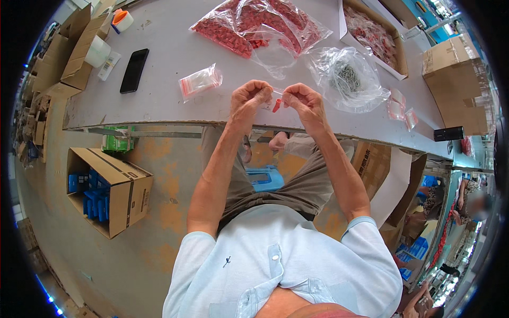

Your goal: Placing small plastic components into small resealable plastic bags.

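Observation:
Between my two hands a small clear plastic bag (278,90) is stretched above the table's near edge. My left hand (250,102) pinches one side of it with thumb and bent fingers. The other side is gripped by my right hand (306,105), closed the same way. A small red tapered plastic piece (277,105) shows just below the bag, close to my right fingertips; whether it lies inside the bag I cannot tell. To the left rests a stack of flat clear bags (200,83) with red edges. On the right an open clear bag (347,79) holds thin metal pieces.
A large bag of red pieces (260,24) lies at the table's (159,100) far side, near a box of wrapped red parts (374,42). A black phone (134,71) is left; small packets (396,106) and a black cylinder (448,133) are right. An open carton (130,196) stands below.

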Available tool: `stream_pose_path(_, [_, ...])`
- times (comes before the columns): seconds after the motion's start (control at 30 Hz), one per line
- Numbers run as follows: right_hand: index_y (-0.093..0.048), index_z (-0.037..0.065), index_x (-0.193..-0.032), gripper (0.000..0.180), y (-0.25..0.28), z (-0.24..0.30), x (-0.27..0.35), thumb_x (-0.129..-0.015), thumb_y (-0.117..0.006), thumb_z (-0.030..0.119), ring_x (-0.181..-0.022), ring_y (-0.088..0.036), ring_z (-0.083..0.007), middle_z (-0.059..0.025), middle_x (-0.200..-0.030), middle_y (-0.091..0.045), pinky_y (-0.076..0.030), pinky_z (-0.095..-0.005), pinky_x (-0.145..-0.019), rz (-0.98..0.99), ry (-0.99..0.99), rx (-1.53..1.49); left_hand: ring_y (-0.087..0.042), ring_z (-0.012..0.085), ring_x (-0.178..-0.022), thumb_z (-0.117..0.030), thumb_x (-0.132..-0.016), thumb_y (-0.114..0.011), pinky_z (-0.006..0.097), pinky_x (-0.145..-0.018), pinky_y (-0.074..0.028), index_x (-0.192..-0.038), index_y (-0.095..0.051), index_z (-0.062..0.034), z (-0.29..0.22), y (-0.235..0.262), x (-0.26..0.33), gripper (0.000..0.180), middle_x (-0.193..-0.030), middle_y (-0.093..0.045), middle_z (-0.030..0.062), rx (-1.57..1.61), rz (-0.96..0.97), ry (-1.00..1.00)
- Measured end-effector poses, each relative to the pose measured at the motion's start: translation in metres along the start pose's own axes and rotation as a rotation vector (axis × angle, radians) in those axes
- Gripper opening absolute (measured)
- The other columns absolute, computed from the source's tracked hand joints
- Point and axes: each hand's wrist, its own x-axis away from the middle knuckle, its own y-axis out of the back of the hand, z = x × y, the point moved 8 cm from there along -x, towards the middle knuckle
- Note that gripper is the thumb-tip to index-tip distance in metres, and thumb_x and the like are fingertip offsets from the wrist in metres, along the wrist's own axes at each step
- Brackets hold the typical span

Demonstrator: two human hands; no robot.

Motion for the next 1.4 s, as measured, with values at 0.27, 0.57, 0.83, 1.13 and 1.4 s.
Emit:
stream_pose_path(0.27, [-0.070,-0.002,-0.101,0.010,0.002,0.011,-0.013,-0.099,-0.070,0.008,-0.080,-0.063,-0.0085,-0.0024,-0.086,-0.069,-0.053,-0.0258,-0.073,-0.002,0.077,0.091,-0.064,0.0128,-0.082,-0.005,-0.101,-0.065,0.028,-0.076,-0.053,-0.099,-0.070,0.0005,-0.017,-0.019,-0.009,0.007,-0.089,-0.068,0.0047,-0.017,0.110,-0.036])
stream_pose_path(0.57, [-0.070,-0.002,-0.099,0.008,0.004,-0.007,0.000,-0.098,-0.068,0.006,-0.079,-0.063,-0.0079,-0.0017,-0.084,-0.068,-0.053,-0.0252,-0.071,-0.030,0.086,0.028,-0.062,0.0102,-0.080,0.002,-0.097,-0.064,0.025,-0.076,-0.050,-0.095,-0.068,-0.0018,-0.007,-0.010,0.005,0.007,-0.087,-0.069,0.0031,-0.105,0.040,0.038])
stream_pose_path(0.83, [-0.073,-0.001,-0.103,0.014,0.008,0.000,0.009,-0.097,-0.073,0.012,-0.077,-0.064,-0.0074,-0.0032,-0.087,-0.073,-0.053,-0.0260,-0.069,0.100,0.015,0.232,-0.060,0.0074,-0.084,0.001,-0.097,-0.069,0.023,-0.077,-0.050,-0.099,-0.069,-0.0014,0.004,-0.003,0.007,0.003,-0.092,-0.068,-0.0004,-0.168,0.015,0.013])
stream_pose_path(1.13, [-0.072,0.000,-0.100,0.013,0.037,0.028,0.018,-0.098,-0.070,0.012,-0.072,-0.061,-0.0066,-0.0028,-0.081,-0.073,-0.051,-0.0254,-0.061,0.110,-0.065,0.126,-0.064,0.0281,-0.076,-0.037,-0.103,-0.062,0.045,-0.068,-0.051,-0.094,-0.067,-0.0026,-0.107,-0.086,0.055,0.036,-0.090,-0.068,0.0128,0.566,0.274,-0.273])
stream_pose_path(1.4, [-0.071,0.004,-0.107,0.015,0.185,0.107,-0.030,-0.101,-0.063,0.015,-0.064,-0.062,-0.0090,-0.0091,-0.091,-0.077,-0.049,-0.0242,-0.053,-0.229,0.111,-0.101,-0.051,0.0212,-0.051,-0.024,-0.095,-0.074,0.038,-0.052,-0.044,-0.066,-0.065,-0.0138,-0.258,-0.234,0.180,0.033,-0.063,-0.055,0.0009,0.865,1.244,-0.375])
